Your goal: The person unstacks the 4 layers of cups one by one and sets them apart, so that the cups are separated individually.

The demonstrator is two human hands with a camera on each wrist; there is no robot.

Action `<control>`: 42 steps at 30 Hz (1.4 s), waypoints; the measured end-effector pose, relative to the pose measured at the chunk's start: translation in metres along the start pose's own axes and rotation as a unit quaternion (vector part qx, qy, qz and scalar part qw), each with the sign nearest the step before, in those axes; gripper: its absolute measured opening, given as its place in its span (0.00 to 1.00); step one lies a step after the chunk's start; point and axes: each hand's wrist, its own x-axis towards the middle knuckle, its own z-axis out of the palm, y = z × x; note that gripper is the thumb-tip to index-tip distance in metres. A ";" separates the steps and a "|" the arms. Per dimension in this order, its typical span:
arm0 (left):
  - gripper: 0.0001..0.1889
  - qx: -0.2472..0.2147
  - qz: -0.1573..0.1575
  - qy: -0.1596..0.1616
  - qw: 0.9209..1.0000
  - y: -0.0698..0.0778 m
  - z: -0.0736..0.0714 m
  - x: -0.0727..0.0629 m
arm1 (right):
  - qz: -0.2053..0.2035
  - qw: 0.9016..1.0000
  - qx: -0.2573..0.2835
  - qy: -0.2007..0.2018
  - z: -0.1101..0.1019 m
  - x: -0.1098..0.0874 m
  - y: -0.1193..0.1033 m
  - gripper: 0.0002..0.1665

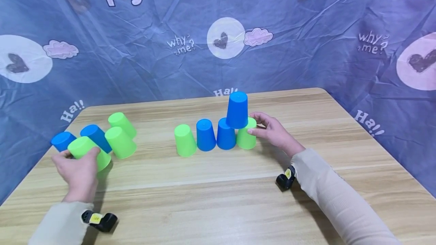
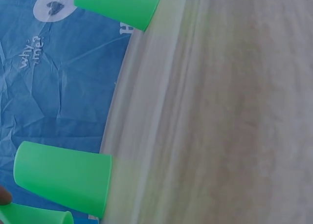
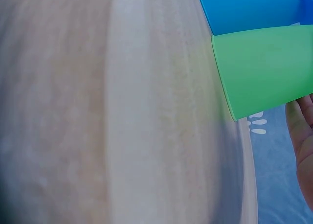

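Note:
On the left of the table, my left hand grips an upside-down green cup by its sides. Two blue cups and two more green cups stand close around it. The left wrist view catches a fingertip on a green cup. Farther right, my right hand holds the end green cup of a row, thumb in front and fingers toward the back. One blue cup sits over that cup and the neighbouring blue cup. The right wrist view has the fingers at the green cup's side.
The row continues left with another blue cup and a green cup, both upside down. A wooden table carries everything. Behind it hangs a blue printed cloth, which also runs along the right side.

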 end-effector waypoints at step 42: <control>0.42 0.043 -0.045 -0.051 0.997 -0.013 -0.002 0.006 | 0.005 1.000 0.001 -0.003 -0.001 0.001 0.001 0.28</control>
